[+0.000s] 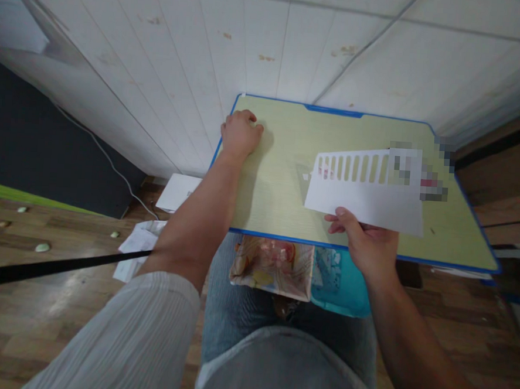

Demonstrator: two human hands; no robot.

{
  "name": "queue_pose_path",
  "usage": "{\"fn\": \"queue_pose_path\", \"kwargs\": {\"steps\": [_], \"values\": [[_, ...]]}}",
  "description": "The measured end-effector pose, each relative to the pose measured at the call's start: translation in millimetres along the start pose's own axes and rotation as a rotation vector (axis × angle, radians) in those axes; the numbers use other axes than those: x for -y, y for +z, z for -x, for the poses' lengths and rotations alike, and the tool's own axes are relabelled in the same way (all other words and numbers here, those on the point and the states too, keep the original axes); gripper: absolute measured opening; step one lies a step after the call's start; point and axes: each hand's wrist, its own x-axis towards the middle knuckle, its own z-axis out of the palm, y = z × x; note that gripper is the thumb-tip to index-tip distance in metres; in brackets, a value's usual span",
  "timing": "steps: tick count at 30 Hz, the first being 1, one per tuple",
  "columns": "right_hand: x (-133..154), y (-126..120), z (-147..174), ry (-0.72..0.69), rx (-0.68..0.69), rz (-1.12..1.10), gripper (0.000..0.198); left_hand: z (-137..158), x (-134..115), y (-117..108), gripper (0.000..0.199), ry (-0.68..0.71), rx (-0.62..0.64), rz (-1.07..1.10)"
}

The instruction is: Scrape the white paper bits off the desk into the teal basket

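My right hand (369, 245) grips the lower edge of a white slotted card (365, 198), thumb on top and fingers beneath. A row of long rounded openings runs along the card's upper part, and the yellow-green tabletop shows through them. The card is held over the small blue-edged table (282, 190). Near the table's far left corner, my left hand (241, 134) is closed with its fingers curled against the surface. Whatever may be in those fingers is hidden. Beside the card's left end lies a small white piece (305, 177).
Below the table's near edge, a patterned box (276, 277) and a turquoise tray (346, 288) rest by my lap. A blurred-out item (432, 181) lies right of the card. A white panelled wall (269, 42) stands behind. White papers (140, 240) lie on the floor at left.
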Motion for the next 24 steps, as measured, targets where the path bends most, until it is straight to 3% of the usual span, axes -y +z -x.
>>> {"fn": "queue_pose_path", "kwargs": {"steps": [6,13,17,21,24], "values": [[2.8,3.7,-2.2,-0.009,-0.032,-0.02,0.034,5.1,-14.2,-6.1,0.037,-0.093,0.021,-0.037],[-9.2,-0.5,-3.1,-0.009,0.009,0.059,0.037,10.7,-20.6,-9.7,0.041,-0.097,0.014,-0.103],[-10.6,-0.9,-3.7,-0.006,0.067,0.034,0.046,18.8,-30.2,-13.2,0.032,-0.071,0.012,-0.115],[-4.8,2.6,-5.2,-0.002,0.103,-0.025,0.053,40.6,-45.4,-18.5,0.031,-0.004,0.069,-0.168],[-2.7,2.1,-2.9,-0.005,0.12,-0.044,0.055,76.1,-53.9,-31.1,0.038,0.05,0.147,-0.275]]}}
